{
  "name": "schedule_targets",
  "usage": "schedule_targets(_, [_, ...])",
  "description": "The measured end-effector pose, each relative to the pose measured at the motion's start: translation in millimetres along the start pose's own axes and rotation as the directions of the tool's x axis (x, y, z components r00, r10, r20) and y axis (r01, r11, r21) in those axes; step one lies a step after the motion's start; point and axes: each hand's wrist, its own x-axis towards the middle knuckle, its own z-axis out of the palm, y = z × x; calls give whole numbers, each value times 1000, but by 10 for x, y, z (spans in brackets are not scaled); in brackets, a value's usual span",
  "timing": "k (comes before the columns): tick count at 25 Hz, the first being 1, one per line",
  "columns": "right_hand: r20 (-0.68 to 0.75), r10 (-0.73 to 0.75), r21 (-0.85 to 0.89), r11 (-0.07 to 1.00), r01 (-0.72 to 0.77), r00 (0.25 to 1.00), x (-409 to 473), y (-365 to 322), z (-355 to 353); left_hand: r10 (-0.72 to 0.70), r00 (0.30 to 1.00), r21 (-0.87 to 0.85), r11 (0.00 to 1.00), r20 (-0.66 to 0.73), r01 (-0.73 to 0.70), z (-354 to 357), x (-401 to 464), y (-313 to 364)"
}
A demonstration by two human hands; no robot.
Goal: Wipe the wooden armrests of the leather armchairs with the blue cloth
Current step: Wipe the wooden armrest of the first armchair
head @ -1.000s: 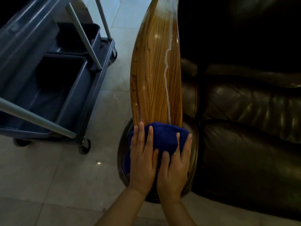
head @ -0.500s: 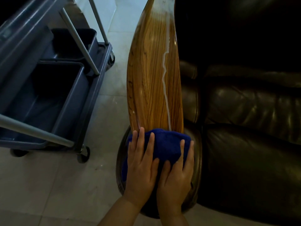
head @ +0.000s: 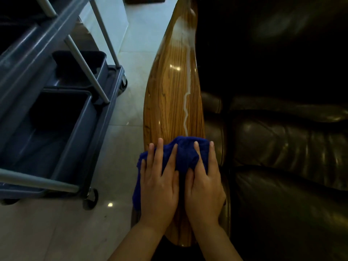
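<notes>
Two hands, our left hand [head: 160, 187] and right hand [head: 204, 187], press the blue cloth [head: 185, 157] flat-fingered onto the wooden armrest [head: 173, 102] beside the leather armchair [head: 282, 147], gripping nothing.

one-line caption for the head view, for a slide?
Both hands, left and right, press a blue cloth flat on the wooden armrest of a leather armchair.

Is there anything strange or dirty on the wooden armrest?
Yes. A thin whitish streak runs down the wooden armrest lengthwise, ending at the blue cloth. It resembles a liquid trail or a reflection; which is unclear.
</notes>
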Motion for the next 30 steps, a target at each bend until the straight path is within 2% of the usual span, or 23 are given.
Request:
schedule_targets(10, [45, 3, -85, 996, 1, 999, 937, -322, -2, -43, 999, -1, 999, 9, 43, -204, 874, 53])
schedule_targets(17, [71, 9, -112, 994, -1, 997, 1578, -472, 50, -11, 999, 16, 1000, 32, 11, -259, 1512, 20])
schedule_targets(25, [38, 9, -175, 985, -2, 999, 2343, -634, 162, 27, 997, -69, 997, 79, -21, -297, 2352, -14])
schedule_targets(30, [78, 8, -145, 989, 4, 997, 2828, -634, 275, 39, 994, -132, 991, 105, -25, -257, 2851, -45])
